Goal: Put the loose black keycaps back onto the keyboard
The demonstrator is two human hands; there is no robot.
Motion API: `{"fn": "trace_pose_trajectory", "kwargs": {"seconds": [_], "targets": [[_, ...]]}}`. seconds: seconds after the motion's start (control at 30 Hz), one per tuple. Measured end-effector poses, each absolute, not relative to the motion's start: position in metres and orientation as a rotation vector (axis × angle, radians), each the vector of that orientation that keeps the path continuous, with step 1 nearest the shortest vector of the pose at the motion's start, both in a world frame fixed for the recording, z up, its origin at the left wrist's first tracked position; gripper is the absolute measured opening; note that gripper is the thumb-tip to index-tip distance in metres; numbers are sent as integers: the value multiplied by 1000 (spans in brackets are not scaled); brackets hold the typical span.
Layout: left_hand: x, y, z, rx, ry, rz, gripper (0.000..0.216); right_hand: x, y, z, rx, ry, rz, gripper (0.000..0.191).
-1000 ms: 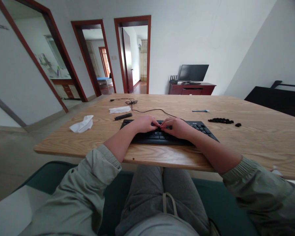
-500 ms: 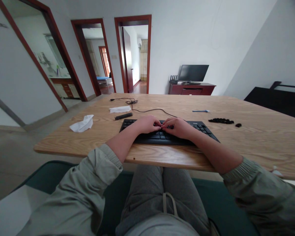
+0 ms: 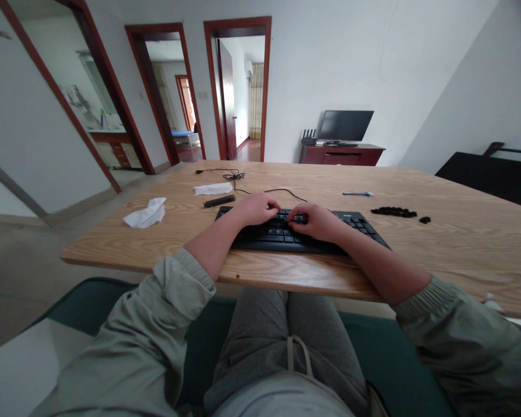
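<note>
A black keyboard (image 3: 356, 223) lies on the wooden table (image 3: 460, 249) in front of me. Both my hands are on its middle keys. My left hand (image 3: 255, 209) rests there with its fingers curled down onto the keys; what they press or hold is hidden. Just to its right, my right hand (image 3: 316, 222) has its fingertips pinched together over a small dark piece that looks like a keycap. A row of loose black keycaps (image 3: 393, 212) lies to the right of the keyboard, with one more keycap (image 3: 424, 219) apart from it.
On the left of the table are a crumpled tissue (image 3: 146, 213), a folded tissue (image 3: 212, 189) and a short black bar (image 3: 219, 201). The keyboard cable (image 3: 237, 176) coils at the back. A thin blue tool (image 3: 358, 193) lies back right. Doorways and a TV stand are beyond.
My two hands, which were touching fingertip to fingertip, have drawn slightly apart on the keyboard. The view has tilted down a little.
</note>
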State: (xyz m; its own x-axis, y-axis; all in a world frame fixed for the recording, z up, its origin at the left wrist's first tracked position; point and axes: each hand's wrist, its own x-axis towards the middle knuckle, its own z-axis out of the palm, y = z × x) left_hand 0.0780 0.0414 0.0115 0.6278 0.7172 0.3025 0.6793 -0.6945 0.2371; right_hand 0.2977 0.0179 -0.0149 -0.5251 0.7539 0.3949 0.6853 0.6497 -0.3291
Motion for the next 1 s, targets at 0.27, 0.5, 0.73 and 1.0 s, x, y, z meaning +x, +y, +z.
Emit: {"fn": "trace_pose_trajectory", "kwargs": {"seconds": [0.27, 0.5, 0.73, 1.0], "targets": [[79, 37, 13, 2768, 1123, 488, 29, 296, 19, -15, -1089, -2380, 191, 19], [82, 37, 9, 2767, 1056, 433, 30, 296, 19, -14, -1020, -2420, 185, 21], [85, 35, 9, 2765, 1097, 394, 30, 297, 17, -12, -968, -2438, 173, 21], [85, 35, 8, 2770, 1095, 401, 29, 300, 18, -13, -975, -2463, 138, 21]]}}
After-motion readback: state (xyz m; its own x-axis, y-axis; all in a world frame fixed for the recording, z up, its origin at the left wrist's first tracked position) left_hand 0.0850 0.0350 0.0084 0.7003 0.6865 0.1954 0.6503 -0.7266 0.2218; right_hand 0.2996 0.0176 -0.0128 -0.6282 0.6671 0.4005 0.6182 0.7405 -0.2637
